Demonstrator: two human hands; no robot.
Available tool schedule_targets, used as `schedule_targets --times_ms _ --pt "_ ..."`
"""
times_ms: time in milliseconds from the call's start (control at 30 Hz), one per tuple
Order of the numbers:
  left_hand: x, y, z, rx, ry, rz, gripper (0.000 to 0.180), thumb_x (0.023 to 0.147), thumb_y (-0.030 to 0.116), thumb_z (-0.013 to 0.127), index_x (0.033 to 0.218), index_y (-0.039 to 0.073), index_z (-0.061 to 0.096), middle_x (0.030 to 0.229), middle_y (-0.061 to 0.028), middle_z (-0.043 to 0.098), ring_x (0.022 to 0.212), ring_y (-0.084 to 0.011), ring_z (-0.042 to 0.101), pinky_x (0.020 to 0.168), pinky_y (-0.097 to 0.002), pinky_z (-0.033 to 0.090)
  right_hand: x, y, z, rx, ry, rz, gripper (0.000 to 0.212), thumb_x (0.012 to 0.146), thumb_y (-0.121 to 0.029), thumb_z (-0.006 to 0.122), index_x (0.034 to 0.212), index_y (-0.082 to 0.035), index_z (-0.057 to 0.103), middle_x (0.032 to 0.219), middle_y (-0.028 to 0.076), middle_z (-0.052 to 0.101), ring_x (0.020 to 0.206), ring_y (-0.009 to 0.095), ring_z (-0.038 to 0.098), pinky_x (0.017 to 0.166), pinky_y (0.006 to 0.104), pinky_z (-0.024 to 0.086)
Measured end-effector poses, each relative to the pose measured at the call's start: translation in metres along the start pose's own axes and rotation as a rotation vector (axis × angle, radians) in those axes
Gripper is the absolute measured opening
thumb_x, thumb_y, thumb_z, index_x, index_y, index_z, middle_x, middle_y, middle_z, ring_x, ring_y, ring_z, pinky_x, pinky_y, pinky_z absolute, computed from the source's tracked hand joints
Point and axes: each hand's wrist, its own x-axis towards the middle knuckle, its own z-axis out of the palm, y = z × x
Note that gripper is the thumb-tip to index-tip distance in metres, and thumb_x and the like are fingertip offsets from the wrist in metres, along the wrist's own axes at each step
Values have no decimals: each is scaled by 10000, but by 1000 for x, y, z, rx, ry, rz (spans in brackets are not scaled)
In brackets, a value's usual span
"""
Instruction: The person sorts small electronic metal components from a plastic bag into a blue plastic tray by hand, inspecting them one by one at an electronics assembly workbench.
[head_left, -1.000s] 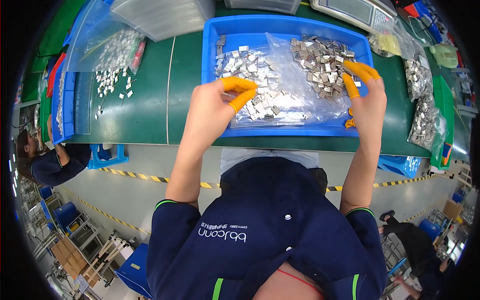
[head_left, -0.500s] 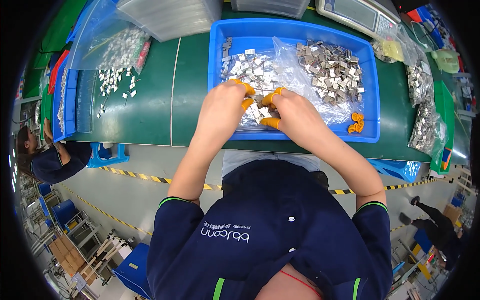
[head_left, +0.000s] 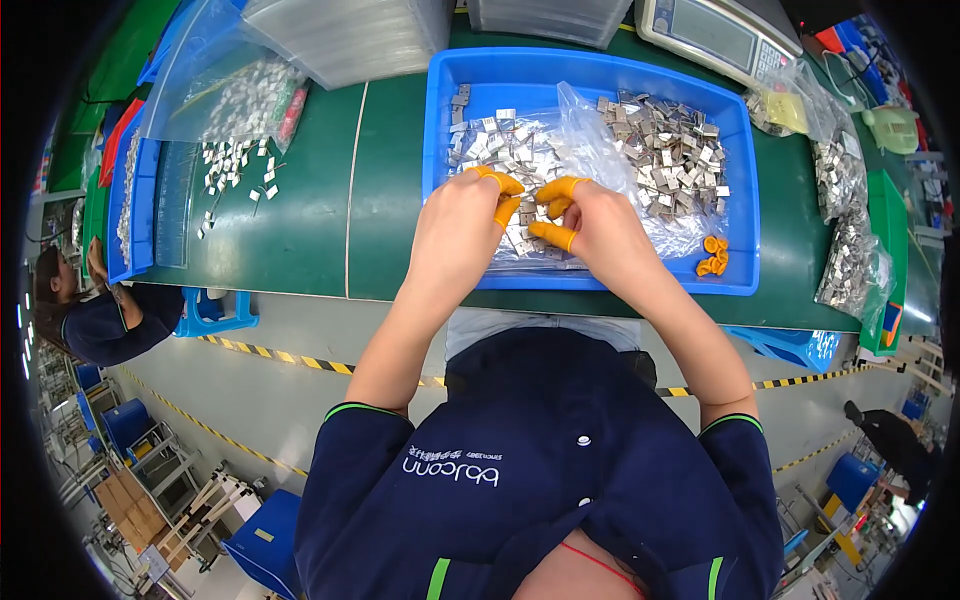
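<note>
Both of my hands are over the left half of a blue tray (head_left: 600,66), with orange finger cots on the fingertips. My left hand (head_left: 460,220) has its thumb and forefinger curled together in a pinch. Facing it closely, my right hand (head_left: 605,228) is also curled with fingertips drawn in. Anything held at the fingertips is too small to make out. Beneath and around them, small silver and white metal parts (head_left: 512,145) lie on clear plastic bags. A larger pile of similar parts (head_left: 670,150) fills the tray's right side, beside loose orange finger cots (head_left: 713,256).
Plastic bags of parts (head_left: 845,230) and a digital scale (head_left: 715,35) are at the right and back right. Clear plastic boxes (head_left: 345,40) stand behind. White wired pieces (head_left: 235,165) lie leftward on the green table (head_left: 300,230). A co-worker (head_left: 110,320) sits far left.
My fingertips have come slightly closer together and the right hand has shifted a little away from me. The view has moved slightly. A person at far right has changed position.
</note>
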Motion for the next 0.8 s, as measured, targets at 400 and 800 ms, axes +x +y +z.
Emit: schedule_targets --times_ms 400,800 --pt "-4 12 6 -322 40 -58 184 707 46 653 883 -6 630 821 -171 595 717 -289 594 638 -343 474 0 14 -4 703 195 156 217 813 -49 595 1006 48 588 850 118 649 761 159 645 667 239 510" --pt "3 13 23 -68 -148 251 138 706 34 619 817 -26 562 846 -179 553 780 -342 548 672 -402 450 -3 17 -12 712 330 118 222 792 -28 617 999 47 593 903 106 639 811 166 634 738 232 501"
